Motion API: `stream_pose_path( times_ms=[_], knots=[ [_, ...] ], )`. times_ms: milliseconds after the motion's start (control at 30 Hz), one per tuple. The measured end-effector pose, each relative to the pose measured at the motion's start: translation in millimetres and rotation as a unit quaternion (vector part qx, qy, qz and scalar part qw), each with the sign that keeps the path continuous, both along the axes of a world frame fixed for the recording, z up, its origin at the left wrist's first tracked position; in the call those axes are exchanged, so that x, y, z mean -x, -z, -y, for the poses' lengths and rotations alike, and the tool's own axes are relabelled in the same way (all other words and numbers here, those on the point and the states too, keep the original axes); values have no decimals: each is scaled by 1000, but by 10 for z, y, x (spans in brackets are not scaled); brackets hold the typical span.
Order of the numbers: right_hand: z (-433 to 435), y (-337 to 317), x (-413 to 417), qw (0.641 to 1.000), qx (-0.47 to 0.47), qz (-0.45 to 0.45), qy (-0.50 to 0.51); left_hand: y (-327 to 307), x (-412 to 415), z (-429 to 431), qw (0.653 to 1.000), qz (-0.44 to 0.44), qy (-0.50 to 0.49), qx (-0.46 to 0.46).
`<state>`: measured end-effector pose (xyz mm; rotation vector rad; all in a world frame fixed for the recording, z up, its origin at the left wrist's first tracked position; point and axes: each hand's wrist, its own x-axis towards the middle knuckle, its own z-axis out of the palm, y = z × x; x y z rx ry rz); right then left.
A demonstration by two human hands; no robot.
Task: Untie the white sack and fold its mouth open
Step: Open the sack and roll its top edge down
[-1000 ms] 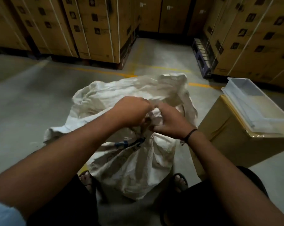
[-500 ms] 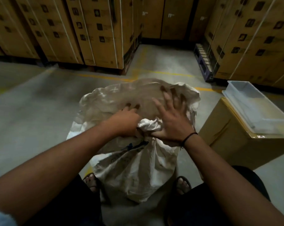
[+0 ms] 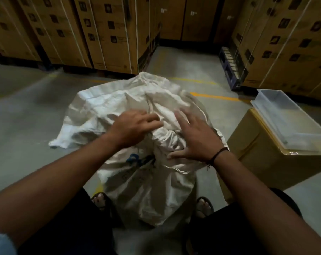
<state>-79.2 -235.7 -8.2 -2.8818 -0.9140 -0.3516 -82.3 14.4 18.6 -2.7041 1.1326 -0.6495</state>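
Note:
The white woven sack (image 3: pixel 146 190) stands on the floor between my feet, with blue print on its front. Its loose upper cloth (image 3: pixel 108 107) spreads away from me and to the left. My left hand (image 3: pixel 132 126) lies on top of the bunched neck, fingers reaching right, relaxed. My right hand (image 3: pixel 194 137) rests flat on the sack's right shoulder with fingers spread and thumb pointing left. A dark band circles my right wrist. Neither hand grips the cloth. The sack's mouth is hidden among the folds.
A cardboard box (image 3: pixel 257 162) stands right of the sack with a clear plastic tray (image 3: pixel 292 126) on top. Strapped carton stacks (image 3: pixel 108 34) line the back and right (image 3: pixel 284 43). A blue pallet edge (image 3: pixel 229 70) shows at right. Yellow floor lines cross the concrete.
Both hands went from pinching the knot to lying open on the sack. The upper cloth has flopped further away and spread out to the left.

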Motion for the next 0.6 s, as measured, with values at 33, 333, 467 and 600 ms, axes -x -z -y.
stream_pose_path(
  times_ms=[33,333,467,600],
  knots=[
    [-47,-53,36,997,-40,1,-66,-103,6,-31,999,38,17,11],
    [-126,184,-300,995,41,91,-19,-247,249,-359,990,15,-117,75],
    [-187,355,-356,987,45,150,-41,-390,177,-329,911,-303,-279,-13],
    [-337,403,-265,982,-2,187,-34,-358,112,13,917,-309,-230,101]
  ],
)
